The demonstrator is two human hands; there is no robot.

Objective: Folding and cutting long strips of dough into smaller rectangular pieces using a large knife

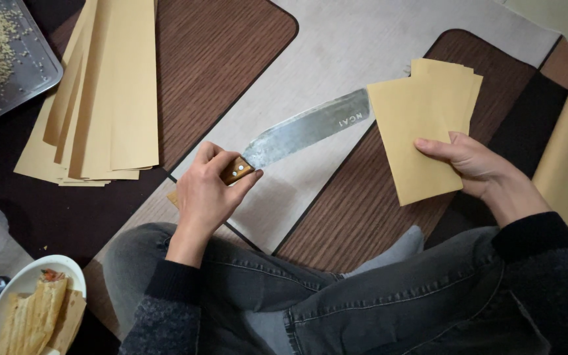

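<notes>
Head view: left hand (206,190) clamped on knife (300,131) handle, blade flat on mat (336,52); right hand (474,164) pinched sheets (422,128) at blade tip. Knife likely heavy, stiff, sharp; sheets light, floppy, best gripped by edge

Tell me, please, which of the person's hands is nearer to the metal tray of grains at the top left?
Left. The left hand grips the knife mid-frame, well right of the tray; the right hand holds tan sheets far across the floor.

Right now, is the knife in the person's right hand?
No, the left hand grips the knife by its wooden handle, while the right hand holds a stack of tan sheets.
</notes>
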